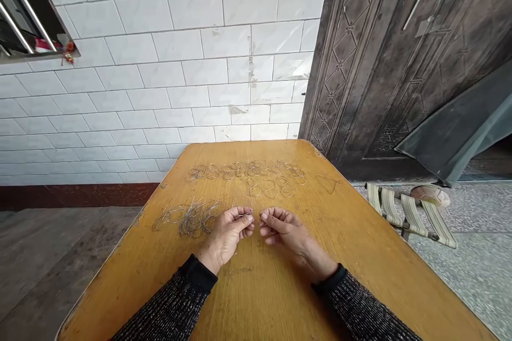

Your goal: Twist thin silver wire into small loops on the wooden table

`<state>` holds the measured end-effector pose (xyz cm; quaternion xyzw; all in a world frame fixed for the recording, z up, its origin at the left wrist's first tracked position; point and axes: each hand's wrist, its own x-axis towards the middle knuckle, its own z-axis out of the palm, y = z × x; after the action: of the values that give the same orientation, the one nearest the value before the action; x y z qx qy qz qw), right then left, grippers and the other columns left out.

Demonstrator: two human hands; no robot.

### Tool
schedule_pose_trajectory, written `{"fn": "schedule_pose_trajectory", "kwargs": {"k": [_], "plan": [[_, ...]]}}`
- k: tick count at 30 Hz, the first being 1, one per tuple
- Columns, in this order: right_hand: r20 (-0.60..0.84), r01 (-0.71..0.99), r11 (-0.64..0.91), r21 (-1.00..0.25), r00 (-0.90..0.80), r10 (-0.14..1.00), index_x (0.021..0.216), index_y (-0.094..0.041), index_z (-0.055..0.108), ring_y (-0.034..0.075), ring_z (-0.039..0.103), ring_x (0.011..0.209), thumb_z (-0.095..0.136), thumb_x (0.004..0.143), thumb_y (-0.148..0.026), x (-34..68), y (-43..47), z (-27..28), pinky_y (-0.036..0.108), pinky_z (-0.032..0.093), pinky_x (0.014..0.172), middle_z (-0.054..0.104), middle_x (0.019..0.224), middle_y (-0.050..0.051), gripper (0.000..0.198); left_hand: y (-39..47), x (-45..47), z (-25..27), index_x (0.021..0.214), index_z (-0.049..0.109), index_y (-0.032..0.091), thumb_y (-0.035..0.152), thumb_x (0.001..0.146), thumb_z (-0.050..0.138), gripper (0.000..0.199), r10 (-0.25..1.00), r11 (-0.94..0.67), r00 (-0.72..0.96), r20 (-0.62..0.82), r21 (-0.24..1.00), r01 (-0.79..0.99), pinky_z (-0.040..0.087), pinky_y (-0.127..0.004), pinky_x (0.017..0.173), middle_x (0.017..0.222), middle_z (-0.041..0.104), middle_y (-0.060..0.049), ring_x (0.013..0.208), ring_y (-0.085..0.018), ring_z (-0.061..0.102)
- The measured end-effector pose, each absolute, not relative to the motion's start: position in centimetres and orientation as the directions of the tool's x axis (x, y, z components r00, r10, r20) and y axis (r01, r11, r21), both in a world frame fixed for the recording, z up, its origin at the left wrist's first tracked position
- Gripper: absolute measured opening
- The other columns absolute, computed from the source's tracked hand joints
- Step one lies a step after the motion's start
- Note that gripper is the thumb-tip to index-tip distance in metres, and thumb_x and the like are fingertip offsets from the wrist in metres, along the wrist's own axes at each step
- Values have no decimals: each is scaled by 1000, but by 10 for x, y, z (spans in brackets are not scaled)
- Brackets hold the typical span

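Both of my hands are raised over the middle of a wooden table, fingertips close together but apart. My left hand [236,226] pinches a thin wire [248,198], part of which curves up above the fingers. Thumb and forefinger of my right hand [282,226] are pressed together too; a thin bit of wire seems to show at the tips. A tangled heap of loose wires [194,218] lies just left of my left hand. Beyond the hands, several wire loops [240,170] are laid in a row, with a few more loops [271,189] in front.
The yellow-brown table [320,287] narrows toward a white tiled wall [192,64]. A bent wire [330,184] lies near its right edge. On the right are a dark carved door [384,64], a grey curtain [460,122] and a folding stool [408,213] with webbing straps.
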<state>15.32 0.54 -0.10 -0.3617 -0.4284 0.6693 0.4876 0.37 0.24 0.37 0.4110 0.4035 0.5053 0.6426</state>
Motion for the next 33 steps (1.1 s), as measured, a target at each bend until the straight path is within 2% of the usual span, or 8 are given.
{"fn": "schedule_pose_trajectory", "kwargs": {"k": [3,7,9,11,15,23,27,33], "plan": [[40,-181,10,-984,-158,987,83,-18,58,10,53,59,68,63,-41,157,6,5,18,38,44,55,69,-1,33,3,2,3,78,60,13,23,62,67,20,985,102,155,-78,983,-155,38,-22,55,62,55,1,56,-8,50],[203,43,209,-977,-105,973,94,-19,58,12,50,63,62,70,-39,163,8,9,22,39,50,56,76,2,31,-1,3,2,77,60,14,22,66,60,13,974,8,224,-35,993,119,36,-22,52,64,55,1,54,-9,48],[294,132,309,-942,-121,948,89,-20,60,13,49,63,61,71,-37,164,8,8,25,40,55,56,74,2,25,-4,4,2,75,59,14,23,68,58,11,952,-17,303,-42,982,190,35,-22,52,62,53,2,53,-9,46],[346,187,367,-912,-133,929,75,-19,61,13,47,61,60,72,-35,163,9,5,26,39,58,55,68,1,16,-5,6,1,73,59,15,24,68,59,11,929,-13,364,-63,979,204,34,-22,53,59,52,2,52,-9,45],[317,188,332,-925,-102,943,58,-17,54,10,40,51,58,73,-36,161,10,2,24,32,49,46,55,-2,24,-6,8,1,71,57,15,27,65,61,14,924,47,368,-103,986,159,33,-21,51,60,51,3,52,-8,43],[323,230,334,-914,-86,942,61,-15,51,8,35,47,53,76,-35,159,4,5,21,29,44,42,53,-3,25,-8,11,4,66,52,15,27,63,61,15,939,93,312,-141,982,165,31,-20,50,58,48,4,51,-7,41],[287,176,296,-939,-78,955,62,-16,51,7,34,45,54,74,-35,159,5,7,20,28,43,41,51,-4,23,-9,11,7,63,53,14,22,62,60,10,947,-9,314,-59,978,211,32,-21,52,59,50,3,54,-8,42],[106,5,108,-994,-153,983,57,-17,48,5,30,36,58,68,-38,159,8,5,19,24,36,38,42,-7,26,-13,10,10,63,55,15,22,65,58,8,923,-156,382,41,948,277,30,-21,51,57,47,4,53,-8,39]]}}
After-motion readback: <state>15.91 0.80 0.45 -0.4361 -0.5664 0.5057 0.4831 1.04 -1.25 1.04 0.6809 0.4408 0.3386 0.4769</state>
